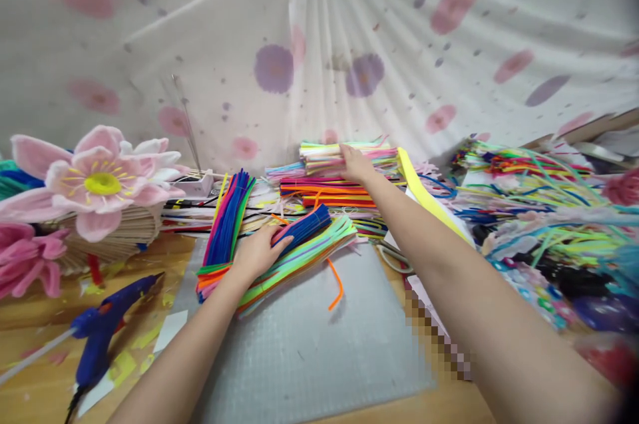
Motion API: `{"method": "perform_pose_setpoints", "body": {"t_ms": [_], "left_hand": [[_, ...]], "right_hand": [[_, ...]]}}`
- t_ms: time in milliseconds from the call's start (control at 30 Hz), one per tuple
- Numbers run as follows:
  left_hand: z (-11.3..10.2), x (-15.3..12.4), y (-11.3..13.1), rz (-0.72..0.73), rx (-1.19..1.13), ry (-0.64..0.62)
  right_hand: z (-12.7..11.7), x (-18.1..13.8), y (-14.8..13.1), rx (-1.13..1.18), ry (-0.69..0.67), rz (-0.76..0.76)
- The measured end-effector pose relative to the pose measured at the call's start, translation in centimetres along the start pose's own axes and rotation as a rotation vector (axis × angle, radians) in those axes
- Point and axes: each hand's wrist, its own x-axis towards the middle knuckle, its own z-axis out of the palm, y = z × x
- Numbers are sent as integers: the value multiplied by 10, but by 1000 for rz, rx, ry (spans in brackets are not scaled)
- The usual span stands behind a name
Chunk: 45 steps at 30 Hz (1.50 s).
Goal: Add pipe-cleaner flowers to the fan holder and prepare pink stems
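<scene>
Draped behind the work surface: pale sheer fabric (379, 38) printed with pink and purple flowers, hanging as a backdrop. Surface: a wooden table (34, 317) carrying a grey gridded cutting mat (309, 344) at centre, probably laid to protect the wood from glue and blades. Item one: a fanned bundle of pipe cleaners (299, 247) in green, blue, pink and orange, lying across the mat's far edge, sorted roughly by colour; a dark blue sheaf (307, 224) rests on top. Left hand (257, 252): flat, palm down, fingers spread on this bundle, pressing rather than gripping, seemingly to steady the loose stems. Item two: a taller stack of pastel pipe cleaners (324, 156) over orange and red layers (329, 192), set well back near the cloth. Right hand (355, 163): arm outstretched, fingers curled over the stack's right end, grasping it. Item three: one stray orange pipe cleaner (337, 283), bent, alone on the mat just beside the fanned bundle. Left margin: a blue hot-glue gun (100, 334) lying on its side with a glue stick protruding, near yellow scraps; a finished pink flower (100, 178) with a yellow centre, above it, kept apart from the raw stock. Right margin: an unsorted heap of mixed pipe cleaners (539, 211) and a yellow strip (429, 201) running beside the right forearm.
</scene>
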Motion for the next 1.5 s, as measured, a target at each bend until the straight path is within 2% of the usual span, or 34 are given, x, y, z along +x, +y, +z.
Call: {"method": "perform_pose_setpoints", "body": {"t_ms": [100, 233, 367, 500, 633, 767, 933, 1033, 1133, 1233, 1300, 1400, 1500], "left_hand": [[0, 0, 0, -17, -7, -10], [2, -1, 0, -24, 35, 2], [5, -5, 3, -16, 85, 22], [6, -8, 5, 3, 119, 40], [5, -9, 5, 28, 157, 54], [5, -9, 7, 39, 173, 75], [9, -9, 6, 5, 163, 92], [8, -10, 5, 59, 138, 140], [4, -16, 11, 106, 141, 235], [3, -29, 26, 126, 178, 286], [5, -40, 37, 124, 219, 251], [14, -51, 46, 55, 316, 161], [18, -53, 44, 5, 390, 142]], "right_hand": [[2, -3, -1, -106, -15, 21], [11, -31, -5, -202, 20, -140], [22, -65, -3, -144, 8, -270], [25, -80, 5, -78, -47, -254], [21, -80, 5, -57, -19, -233], [9, -76, -5, -125, 35, -262], [-25, -68, -27, -173, 82, -391], [-41, -70, -43, -151, 93, -454], [-52, -80, -57, -126, 33, -472], [-64, -95, -68, -111, -25, -410], [-75, -104, -74, -83, -74, -315], [-87, -117, -81, 22, -252, -192], [-89, -127, -86, 85, -363, -193]]}}
